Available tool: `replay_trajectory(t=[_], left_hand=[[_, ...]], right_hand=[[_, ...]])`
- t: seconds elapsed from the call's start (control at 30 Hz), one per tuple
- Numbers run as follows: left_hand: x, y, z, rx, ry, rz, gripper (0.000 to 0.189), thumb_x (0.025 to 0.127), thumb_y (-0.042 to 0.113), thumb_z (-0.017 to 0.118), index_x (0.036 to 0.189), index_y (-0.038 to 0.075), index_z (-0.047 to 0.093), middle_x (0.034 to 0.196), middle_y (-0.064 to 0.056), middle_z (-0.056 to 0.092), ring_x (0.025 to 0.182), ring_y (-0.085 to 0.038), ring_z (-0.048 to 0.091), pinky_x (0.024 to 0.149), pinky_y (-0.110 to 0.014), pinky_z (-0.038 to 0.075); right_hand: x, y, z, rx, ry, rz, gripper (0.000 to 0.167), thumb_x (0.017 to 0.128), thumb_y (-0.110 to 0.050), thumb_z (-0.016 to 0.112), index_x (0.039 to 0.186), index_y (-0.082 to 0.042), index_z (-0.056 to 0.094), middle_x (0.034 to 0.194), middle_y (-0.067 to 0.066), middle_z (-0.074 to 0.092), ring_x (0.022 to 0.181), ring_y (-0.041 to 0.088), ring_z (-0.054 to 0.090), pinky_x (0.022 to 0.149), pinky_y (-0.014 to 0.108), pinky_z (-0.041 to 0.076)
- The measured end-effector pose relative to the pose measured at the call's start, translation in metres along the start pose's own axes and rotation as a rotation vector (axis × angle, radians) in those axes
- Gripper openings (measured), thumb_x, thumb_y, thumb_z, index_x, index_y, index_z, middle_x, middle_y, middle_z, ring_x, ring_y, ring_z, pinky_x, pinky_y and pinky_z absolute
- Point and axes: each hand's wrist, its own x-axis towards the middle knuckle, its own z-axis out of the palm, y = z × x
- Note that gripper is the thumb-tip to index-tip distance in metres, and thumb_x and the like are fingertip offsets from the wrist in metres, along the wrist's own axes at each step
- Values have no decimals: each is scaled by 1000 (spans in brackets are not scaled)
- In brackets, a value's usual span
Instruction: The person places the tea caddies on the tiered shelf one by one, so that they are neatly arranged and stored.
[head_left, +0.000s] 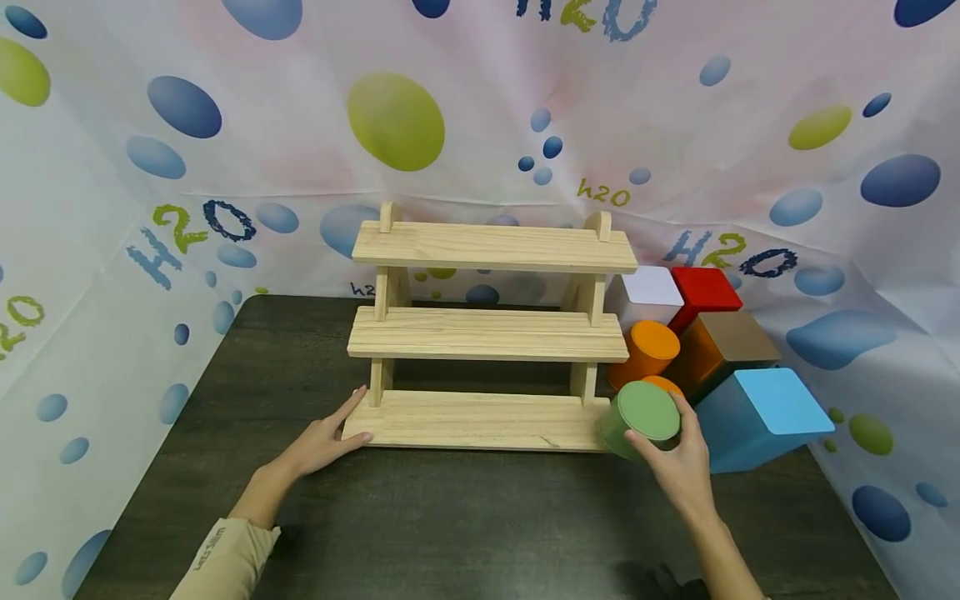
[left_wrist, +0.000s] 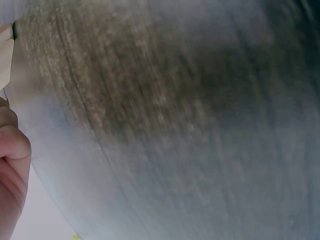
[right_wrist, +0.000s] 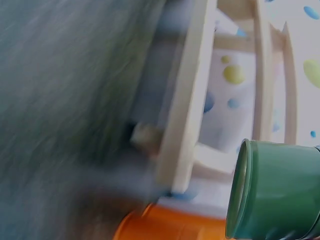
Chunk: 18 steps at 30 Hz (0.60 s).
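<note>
One green tin (head_left: 645,417) sat in your right hand (head_left: 684,465), fingers curled round it; left hand (head_left: 321,443), fingers spread, touched shelf (head_left: 487,332).

On my head feed I see a dark desk (head_left: 487,517), its surface blurred in both wrist views. Toward its right side I can make out a white box (head_left: 649,287) beside a red box (head_left: 707,289), an orange tin (head_left: 654,343), a mostly hidden orange piece (head_left: 666,383), a brown box (head_left: 735,335) and a light blue box (head_left: 780,408). Beyond, I get pale sheeting (head_left: 300,92) with blue and green spots and H2O lettering (head_left: 187,233).
</note>
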Motion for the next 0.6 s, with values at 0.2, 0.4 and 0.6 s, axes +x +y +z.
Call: replay_trajectory(t=[0.2, 0.4, 0.6], left_hand=[[-1, 0, -2, -2, 9, -4, 79, 89, 41, 56, 148, 12, 12, 147, -23, 18, 99, -38, 60, 82, -52, 43], [-2, -1, -2, 11, 11, 2, 80, 89, 41, 56, 148, 13, 12, 147, -24, 20, 99, -39, 59, 80, -51, 44], [-2, 0, -1, 15, 3, 11, 79, 89, 42, 56, 148, 13, 12, 146, -25, 20, 100, -40, 59, 80, -51, 44]], right_hand=[[4, -25, 28, 79, -94, -54, 81, 74, -4, 75, 140, 0, 29, 129, 22, 43, 109, 22, 45, 84, 22, 35], [9, -42, 62, 173, -196, -93, 81, 72, -6, 76, 139, 1, 30, 135, 23, 38, 119, 33, 41, 94, 46, 37], [12, -53, 88, 211, -255, -148, 82, 70, -8, 79, 138, -2, 33, 132, 21, 40, 118, 35, 42, 95, 53, 32]])
